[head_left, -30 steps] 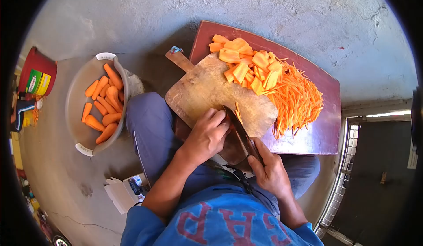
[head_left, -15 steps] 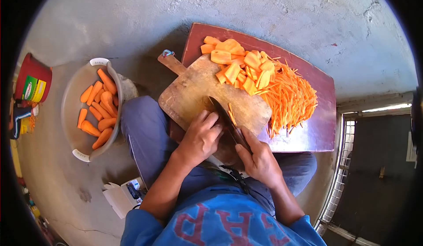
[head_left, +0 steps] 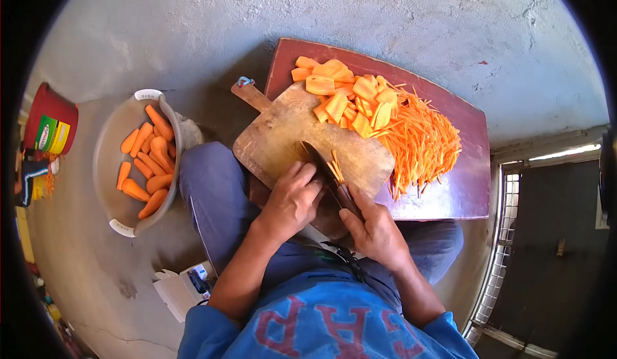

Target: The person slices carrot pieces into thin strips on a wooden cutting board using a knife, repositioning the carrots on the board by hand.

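Near the centre of the frame, the right hand (head_left: 379, 230) grips the dark handle of a kitchen knife (head_left: 315, 158), its index finger and thumb closed along it. The blade slants toward the upper left of the frame, with its tip over the wooden cutting board (head_left: 273, 131). The left hand (head_left: 292, 198) lies just left of the blade, fingers bent and knuckles close to the steel; whatever may be under its fingertips is hidden, so I cannot tell whether it holds anything.

A few thin carrot strips (head_left: 335, 166) lie on the board against the right side of the blade, just above the right hand's fingers and across the blade from the left hand. Beyond both hands, toward the upper middle of the frame, flat carrot slices (head_left: 331, 88) are heaped over the board's far edge and the reddish table (head_left: 466, 198). Right of them, and well apart from the left hand, spreads a large pile of carrot shreds (head_left: 427, 143).

At the left of the frame, a grey basin (head_left: 105, 185) holds whole peeled carrots (head_left: 154, 156), well apart from both hands. A red bucket (head_left: 40, 115) stands farther left, and an open carton (head_left: 172, 293) lies at lower left.
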`<state>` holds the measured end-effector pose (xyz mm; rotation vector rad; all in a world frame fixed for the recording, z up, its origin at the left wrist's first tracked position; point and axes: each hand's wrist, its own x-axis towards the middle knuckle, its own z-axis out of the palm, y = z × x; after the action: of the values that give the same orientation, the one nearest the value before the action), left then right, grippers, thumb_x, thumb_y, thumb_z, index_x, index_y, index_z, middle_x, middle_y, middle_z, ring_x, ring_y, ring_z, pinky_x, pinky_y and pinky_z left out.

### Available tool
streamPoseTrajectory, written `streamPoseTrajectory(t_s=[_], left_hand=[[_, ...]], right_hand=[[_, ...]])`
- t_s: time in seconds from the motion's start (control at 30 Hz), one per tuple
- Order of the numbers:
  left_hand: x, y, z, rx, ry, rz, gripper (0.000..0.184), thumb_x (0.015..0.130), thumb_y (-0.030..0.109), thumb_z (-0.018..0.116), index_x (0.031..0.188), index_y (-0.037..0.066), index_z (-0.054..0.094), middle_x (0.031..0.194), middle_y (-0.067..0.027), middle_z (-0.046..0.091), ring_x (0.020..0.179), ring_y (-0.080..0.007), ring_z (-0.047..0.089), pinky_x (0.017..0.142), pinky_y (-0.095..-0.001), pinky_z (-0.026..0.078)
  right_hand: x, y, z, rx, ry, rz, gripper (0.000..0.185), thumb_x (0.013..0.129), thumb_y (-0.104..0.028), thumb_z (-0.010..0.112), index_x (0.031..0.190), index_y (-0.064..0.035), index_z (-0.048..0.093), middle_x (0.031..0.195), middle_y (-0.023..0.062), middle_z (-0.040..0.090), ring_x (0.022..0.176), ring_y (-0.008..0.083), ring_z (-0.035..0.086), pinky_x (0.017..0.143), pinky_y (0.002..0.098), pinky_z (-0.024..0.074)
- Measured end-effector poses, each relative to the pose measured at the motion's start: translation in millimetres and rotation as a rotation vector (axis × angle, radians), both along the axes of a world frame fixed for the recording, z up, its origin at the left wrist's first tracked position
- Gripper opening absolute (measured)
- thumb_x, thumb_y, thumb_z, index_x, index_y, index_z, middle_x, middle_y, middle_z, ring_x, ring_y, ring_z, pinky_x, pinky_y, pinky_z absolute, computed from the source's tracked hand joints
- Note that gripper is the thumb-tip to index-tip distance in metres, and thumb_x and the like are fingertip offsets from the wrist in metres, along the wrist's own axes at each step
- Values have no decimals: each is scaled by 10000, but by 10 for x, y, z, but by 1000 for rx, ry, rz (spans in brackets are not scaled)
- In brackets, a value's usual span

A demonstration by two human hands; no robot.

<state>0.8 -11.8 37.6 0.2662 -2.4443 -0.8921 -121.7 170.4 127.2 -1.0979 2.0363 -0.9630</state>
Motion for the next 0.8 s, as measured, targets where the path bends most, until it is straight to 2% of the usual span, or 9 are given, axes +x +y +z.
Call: streamPoseTrajectory(t_s=[0.13, 0.23, 0.33, 0.43, 0.53, 0.63, 0.73, 0.8], left_hand=[[18, 0, -33, 24, 70, 19, 181, 891, -28, 807, 1071, -8, 798, 1076, -183, 662, 1013, -420, 646, 907, -514, 568], [23, -37, -79, -5, 69, -23, 159, 851, -51, 751, 1008, -31, 763, 1111, -184, 647, 1061, -405, 652, 940, -510, 581], [33, -44, -48, -37, 11, -27, 194, 819, -58, 736, 1007, -28, 770, 1112, -180, 648, 1063, -402, 652, 947, -502, 584], [26, -49, -50, -9, -10, -25, 242, 841, -96, 734, 1062, -17, 794, 1121, -184, 679, 1048, -423, 665, 927, -507, 586], [37, -55, -46, -8, 79, -23, 185, 847, -80, 735, 1019, -26, 777, 1094, -184, 657, 1022, -426, 647, 906, -518, 582], [65, -59, -52, 25, 70, -40, 218, 821, -94, 715, 1019, -29, 780, 1088, -186, 649, 1018, -426, 642, 896, -523, 580], [78, -58, -10, -36, -17, -42, 236, 824, -89, 693, 1035, -43, 790, 1085, -179, 653, 1041, -401, 650, 924, -502, 585], [70, -53, 8, -28, -22, -39, 299, 785, -117, 667, 1042, -35, 795, 1100, -189, 660, 1042, -418, 654, 914, -510, 585]], right_hand=[[12, 117, 245, 143, -119, -42, 544, 1117, -69, 681, 1616, 81, 526, 1320, 379, 754, 1289, 511, 754, 1036, 491, 603], [60, 232, 174, 97, -57, -7, 553, 1115, -63, 678, 1634, 51, 526, 1294, 366, 760, 1247, 507, 771, 1018, 480, 604], [49, 56, 112, 83, -53, 13, 558, 1109, -56, 680, 1640, 27, 528, 1191, 333, 775, 1116, 510, 790, 944, 469, 613], [-32, -29, -59, -98, 92, 75, 558, 1106, -50, 677, 1638, 22, 524, 1193, 335, 774, 1113, 530, 781, 947, 479, 617], [3, 56, 203, 55, -101, -6, 553, 1106, -61, 678, 1631, 21, 524, 1250, 371, 754, 1190, 570, 740, 980, 537, 606], [54, 179, 284, 161, -121, -3, 557, 1109, -72, 679, 1636, 15, 520, 1217, 377, 751, 1165, 571, 744, 953, 549, 601], [69, 104, 75, 103, -22, 18, 529, 1110, -77, 685, 1607, 22, 535, 1115, 355, 755, 1044, 561, 762, 869, 523, 606], [25, 23, -72, -46, 76, 54, 532, 1107, -76, 689, 1606, 28, 536, 1120, 358, 754, 1050, 558, 766, 874, 523, 607]])
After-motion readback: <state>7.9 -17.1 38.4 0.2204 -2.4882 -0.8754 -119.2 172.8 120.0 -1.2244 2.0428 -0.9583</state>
